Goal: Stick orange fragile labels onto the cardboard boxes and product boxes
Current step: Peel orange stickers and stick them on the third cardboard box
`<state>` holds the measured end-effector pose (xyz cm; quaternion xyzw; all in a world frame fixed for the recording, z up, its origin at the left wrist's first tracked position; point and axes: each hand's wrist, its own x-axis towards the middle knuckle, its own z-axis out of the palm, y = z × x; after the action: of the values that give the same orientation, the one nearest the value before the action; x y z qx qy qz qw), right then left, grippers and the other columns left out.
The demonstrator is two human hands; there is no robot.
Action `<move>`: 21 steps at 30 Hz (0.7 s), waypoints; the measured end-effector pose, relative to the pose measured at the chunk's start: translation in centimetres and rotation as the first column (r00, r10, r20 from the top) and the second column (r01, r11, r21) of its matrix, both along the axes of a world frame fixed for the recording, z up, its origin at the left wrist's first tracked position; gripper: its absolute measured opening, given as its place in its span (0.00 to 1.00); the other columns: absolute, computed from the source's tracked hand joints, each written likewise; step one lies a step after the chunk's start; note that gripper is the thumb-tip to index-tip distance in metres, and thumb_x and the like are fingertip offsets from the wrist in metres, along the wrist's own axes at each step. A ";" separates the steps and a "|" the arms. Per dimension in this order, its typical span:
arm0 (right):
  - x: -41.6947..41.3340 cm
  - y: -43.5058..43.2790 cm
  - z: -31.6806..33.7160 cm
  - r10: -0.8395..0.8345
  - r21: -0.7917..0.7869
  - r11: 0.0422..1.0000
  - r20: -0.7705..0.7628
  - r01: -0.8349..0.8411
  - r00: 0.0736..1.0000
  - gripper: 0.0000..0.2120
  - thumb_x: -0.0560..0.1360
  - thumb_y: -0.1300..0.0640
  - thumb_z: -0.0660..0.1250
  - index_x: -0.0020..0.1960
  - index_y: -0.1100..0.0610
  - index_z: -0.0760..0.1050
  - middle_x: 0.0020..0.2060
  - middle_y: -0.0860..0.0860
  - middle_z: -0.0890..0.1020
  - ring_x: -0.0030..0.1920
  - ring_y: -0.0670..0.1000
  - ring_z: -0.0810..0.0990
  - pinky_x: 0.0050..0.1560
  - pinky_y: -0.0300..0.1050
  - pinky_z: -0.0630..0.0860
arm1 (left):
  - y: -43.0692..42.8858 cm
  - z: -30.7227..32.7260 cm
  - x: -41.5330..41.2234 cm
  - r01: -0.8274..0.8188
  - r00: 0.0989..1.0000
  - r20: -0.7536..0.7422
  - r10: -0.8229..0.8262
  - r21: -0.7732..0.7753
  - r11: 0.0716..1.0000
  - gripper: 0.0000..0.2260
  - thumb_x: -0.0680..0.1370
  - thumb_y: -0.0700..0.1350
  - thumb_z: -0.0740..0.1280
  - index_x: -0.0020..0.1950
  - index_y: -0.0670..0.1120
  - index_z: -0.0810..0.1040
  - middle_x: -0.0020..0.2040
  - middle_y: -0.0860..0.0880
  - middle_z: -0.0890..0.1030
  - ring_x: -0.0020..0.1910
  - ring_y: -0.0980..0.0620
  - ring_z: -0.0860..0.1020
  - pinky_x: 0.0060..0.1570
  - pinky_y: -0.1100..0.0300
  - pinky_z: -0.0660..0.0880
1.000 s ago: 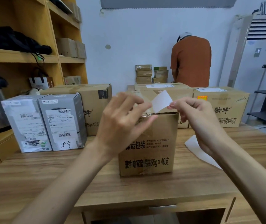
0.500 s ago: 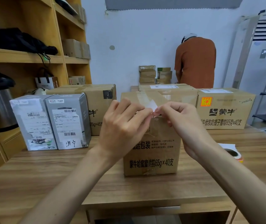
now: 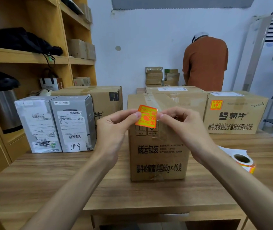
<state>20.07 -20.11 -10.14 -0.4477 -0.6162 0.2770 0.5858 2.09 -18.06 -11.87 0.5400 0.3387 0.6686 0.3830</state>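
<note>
An orange fragile label point(image 3: 146, 117) is held up in front of the upper face of the middle cardboard box point(image 3: 159, 155). My left hand point(image 3: 114, 128) pinches its left edge and my right hand point(image 3: 180, 125) pinches its right edge. I cannot tell whether the label touches the box. The cardboard box at the right point(image 3: 235, 113) carries an orange label point(image 3: 216, 104) on its front. Two grey product boxes point(image 3: 56, 123) stand at the left, with no orange label visible. A roll of orange labels point(image 3: 244, 162) lies on the table to the right.
Another cardboard box point(image 3: 102, 98) stands behind the grey boxes. Wooden shelves point(image 3: 33, 57) run along the left with a black bag and a steel urn. A person in an orange shirt point(image 3: 205, 62) stands at the back beside stacked small parcels point(image 3: 154, 76).
The white backing strip seen a second ago is gone from my hands. They now hold the peeled label with its orange face toward me, lower and in front of the box.
</note>
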 end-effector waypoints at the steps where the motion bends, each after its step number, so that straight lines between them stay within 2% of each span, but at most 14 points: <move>1: -0.1 0.1 0.0 0.008 0.002 1.000 -0.001 -0.008 1.000 0.05 0.74 0.54 0.74 0.46 0.55 0.85 0.38 0.51 0.84 0.38 0.43 0.80 0.35 0.32 0.75 | 0.0 -0.2 -0.1 0.009 1.000 -0.004 -0.009 -0.012 1.000 0.06 0.75 0.39 0.75 0.50 0.44 0.87 0.42 0.52 0.87 0.39 0.64 0.81 0.39 0.72 0.74; 7: -0.5 0.1 -0.1 0.041 -0.003 0.999 0.040 -0.041 0.998 0.04 0.74 0.55 0.75 0.45 0.56 0.85 0.39 0.57 0.85 0.39 0.54 0.82 0.39 0.43 0.79 | 0.0 -0.8 -0.8 0.014 1.000 0.008 -0.014 -0.024 1.000 0.06 0.74 0.39 0.75 0.50 0.45 0.87 0.44 0.49 0.88 0.41 0.61 0.80 0.39 0.69 0.75; 9: -0.6 -0.1 -0.4 0.074 -0.014 0.997 0.048 -0.073 0.996 0.05 0.74 0.55 0.75 0.44 0.56 0.85 0.39 0.60 0.84 0.37 0.51 0.79 0.40 0.45 0.76 | -0.2 -1.1 -0.8 0.016 0.999 0.037 -0.016 -0.025 1.000 0.05 0.74 0.38 0.75 0.49 0.44 0.86 0.42 0.50 0.87 0.38 0.60 0.80 0.38 0.69 0.75; 11: -0.7 -0.2 -0.8 0.091 -0.025 0.996 0.052 -0.090 0.995 0.05 0.74 0.55 0.75 0.42 0.57 0.85 0.39 0.59 0.84 0.38 0.48 0.78 0.42 0.43 0.75 | -0.2 -1.4 -0.7 0.017 0.997 0.072 -0.014 -0.041 0.999 0.05 0.74 0.38 0.75 0.48 0.44 0.85 0.41 0.51 0.87 0.36 0.60 0.78 0.37 0.69 0.75; 15: -1.0 -0.1 -1.4 0.113 -0.020 0.993 0.016 -0.112 0.994 0.06 0.74 0.58 0.74 0.39 0.55 0.85 0.32 0.46 0.83 0.36 0.43 0.77 0.39 0.33 0.73 | -0.1 -2.2 -0.5 0.028 0.996 0.092 -0.020 -0.090 0.996 0.05 0.73 0.38 0.76 0.47 0.44 0.85 0.37 0.52 0.84 0.33 0.58 0.75 0.37 0.66 0.72; 18: -0.9 0.4 -1.5 0.118 0.013 0.993 0.006 -0.118 0.993 0.05 0.75 0.60 0.73 0.41 0.58 0.85 0.30 0.47 0.80 0.33 0.43 0.74 0.38 0.36 0.70 | -0.2 -2.7 -0.4 0.042 0.997 0.075 -0.034 -0.115 0.992 0.05 0.72 0.39 0.77 0.47 0.44 0.85 0.35 0.52 0.83 0.33 0.57 0.74 0.37 0.65 0.70; 21: -0.4 0.7 -1.1 0.132 0.025 0.991 0.099 -0.135 0.986 0.05 0.76 0.60 0.72 0.42 0.58 0.84 0.31 0.53 0.81 0.34 0.46 0.75 0.39 0.43 0.71 | -0.4 -2.4 -0.7 0.026 0.999 -0.034 -0.028 -0.059 0.998 0.05 0.74 0.40 0.75 0.49 0.45 0.86 0.37 0.54 0.85 0.35 0.61 0.78 0.37 0.70 0.72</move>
<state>19.67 -19.44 -11.28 -0.4088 -0.6769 0.2836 0.5424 1.38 -18.46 -14.23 0.5447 0.3575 0.6434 0.4019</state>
